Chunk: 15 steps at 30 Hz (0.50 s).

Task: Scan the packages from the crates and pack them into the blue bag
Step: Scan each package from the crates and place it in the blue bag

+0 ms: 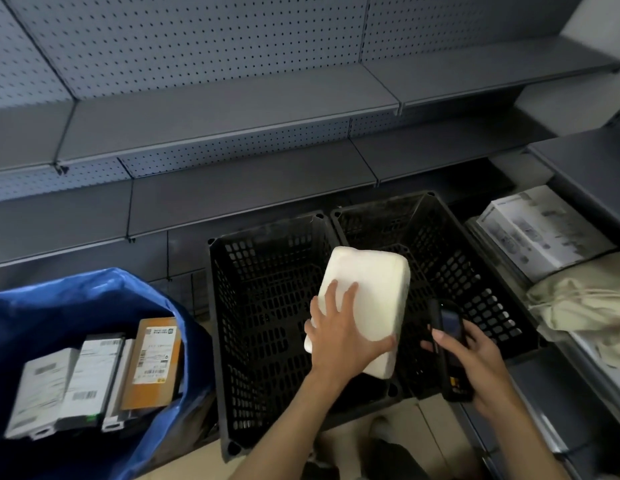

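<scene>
Head view: the left hand is clamped on the white package. The fingers fan out across its top face and the thumb hooks round the near right edge, a firm hold. The package is up in the air, tilted, its far end pointing away from the person. It hangs over the seam where the two black crates meet.

The right hand has its fingers curled round a black scanner. The screen faces up and the top end is aimed forward, just beside the package's right edge. A bit of yellow shows near the scanner's lower end.

Below them, the left crate and right crate stand side by side with rims touching, their perforated walls in full view.

Off to the left, just beside the left crate, is the blue bag with its mouth wide open. Parcels stand on edge inside it: two white ones with barcode labels, and an orange-brown one with a white label on their right.

Out on the right, a white printed box lies on a low shelf, with a beige cloth sack slumped just in front of it. Grey pegboard shelving runs across the back.
</scene>
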Available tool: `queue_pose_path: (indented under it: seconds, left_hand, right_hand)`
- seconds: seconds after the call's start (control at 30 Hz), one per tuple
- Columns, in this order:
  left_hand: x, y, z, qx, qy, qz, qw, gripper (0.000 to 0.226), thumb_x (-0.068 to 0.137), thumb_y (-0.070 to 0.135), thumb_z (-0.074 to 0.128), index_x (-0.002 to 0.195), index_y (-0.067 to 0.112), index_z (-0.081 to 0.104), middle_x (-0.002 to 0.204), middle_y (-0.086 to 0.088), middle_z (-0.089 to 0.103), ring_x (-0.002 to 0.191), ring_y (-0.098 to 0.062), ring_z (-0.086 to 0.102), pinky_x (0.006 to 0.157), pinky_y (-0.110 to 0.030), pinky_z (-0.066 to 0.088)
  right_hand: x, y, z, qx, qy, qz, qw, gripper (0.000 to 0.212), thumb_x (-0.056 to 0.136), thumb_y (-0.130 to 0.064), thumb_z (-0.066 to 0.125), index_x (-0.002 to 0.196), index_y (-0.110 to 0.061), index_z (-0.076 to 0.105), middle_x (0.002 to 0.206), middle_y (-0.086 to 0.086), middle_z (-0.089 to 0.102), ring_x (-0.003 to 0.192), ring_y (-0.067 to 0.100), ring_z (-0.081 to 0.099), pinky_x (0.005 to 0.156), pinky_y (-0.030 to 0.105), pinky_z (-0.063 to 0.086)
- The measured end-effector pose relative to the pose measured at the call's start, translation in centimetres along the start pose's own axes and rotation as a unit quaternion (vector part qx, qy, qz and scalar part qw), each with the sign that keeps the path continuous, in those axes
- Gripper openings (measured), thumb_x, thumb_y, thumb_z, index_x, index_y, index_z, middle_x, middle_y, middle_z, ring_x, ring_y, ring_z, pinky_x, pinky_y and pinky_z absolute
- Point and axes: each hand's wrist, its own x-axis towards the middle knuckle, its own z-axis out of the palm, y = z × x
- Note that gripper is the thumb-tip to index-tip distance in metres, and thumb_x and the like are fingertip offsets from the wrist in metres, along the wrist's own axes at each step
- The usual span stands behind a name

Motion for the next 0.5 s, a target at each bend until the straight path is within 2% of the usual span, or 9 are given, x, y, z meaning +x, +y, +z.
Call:
queue_pose_path:
  seconds: [0.07,0.13,0.2,0.23,0.27,0.33,0.5]
  left_hand:
    - [0.2,-0.8,-0.5,-0.054,0.007,-0.011,0.998,0.112,0.06,0.09,0.064,0.153,0.048,0.018,0.166,0.01,0.005,0.15,-0.032,0.015,0.113,-0.062,0.032]
    - [0.6,-1.1,-1.1,-0.095,0.006,-0.021,0.995,0.108,0.059,0.087,0.068,0.15,0.051,0.022,0.164,0.014,0.007,0.149,-0.027,0.017,0.113,-0.061,0.033]
    - [0.9,-0.9,-1.5,-0.119,-0.001,-0.024,0.993,0.107,0.058,0.086,0.071,0.149,0.053,0.024,0.163,0.017,0.009,0.148,-0.025,0.018,0.113,-0.062,0.032]
    - [1.1,-0.8,-1.5,-0.125,-0.005,-0.021,0.992,0.107,0.058,0.085,0.071,0.149,0.054,0.023,0.162,0.018,0.009,0.149,-0.024,0.017,0.114,-0.062,0.031]
    - [1.1,-0.7,-1.6,-0.13,-0.007,-0.015,0.991,0.107,0.059,0.084,0.072,0.149,0.054,0.023,0.162,0.018,0.009,0.149,-0.023,0.016,0.114,-0.062,0.031]
    - [1.3,-0.7,-1.5,-0.139,-0.009,0.0,0.99,0.108,0.059,0.084,0.073,0.15,0.056,0.021,0.163,0.018,0.008,0.151,-0.022,0.013,0.115,-0.062,0.03]
    - [1.7,-1.3,-0.9,-0.182,0.005,0.013,0.983,0.105,0.062,0.08,0.077,0.148,0.062,0.021,0.161,0.023,0.006,0.151,-0.016,0.009,0.117,-0.061,0.031]
  right_hand:
    - [0.0,-0.4,0.0,-0.023,-0.005,-0.018,1.0,0.104,0.034,-0.059,0.101,0.124,-0.021,0.067,0.112,0.007,0.077,0.101,0.03,0.076,0.088,0.045,0.058]
    - [-0.1,-1.1,0.4,-0.07,-0.019,-0.034,0.997,0.08,0.053,-0.047,0.098,0.123,-0.025,0.067,0.112,0.003,0.077,0.104,0.024,0.074,0.089,0.042,0.058]
    - [0.1,-1.9,0.7,-0.109,-0.03,-0.049,0.992,0.055,0.072,-0.023,0.091,0.12,-0.027,0.064,0.11,-0.008,0.072,0.099,0.006,0.069,0.077,0.024,0.054]
    - [0.2,-2.2,0.7,-0.124,-0.035,-0.054,0.99,0.051,0.077,-0.015,0.088,0.119,-0.029,0.061,0.108,-0.015,0.067,0.096,-0.005,0.063,0.073,0.015,0.048]
    - [0.4,-2.5,0.7,-0.138,-0.042,-0.059,0.988,0.052,0.08,-0.013,0.086,0.12,-0.031,0.059,0.108,-0.022,0.063,0.096,-0.011,0.058,0.071,0.01,0.044]
    - [0.9,-2.8,0.5,-0.178,-0.064,-0.07,0.979,0.057,0.08,-0.016,0.087,0.125,-0.032,0.057,0.111,-0.028,0.059,0.099,-0.016,0.053,0.075,0.011,0.043]
    - [2.5,-3.5,-1.1,-0.236,-0.088,-0.046,0.967,0.07,0.078,-0.03,0.09,0.138,-0.029,0.055,0.121,-0.016,0.06,0.103,-0.003,0.057,0.086,0.021,0.046]
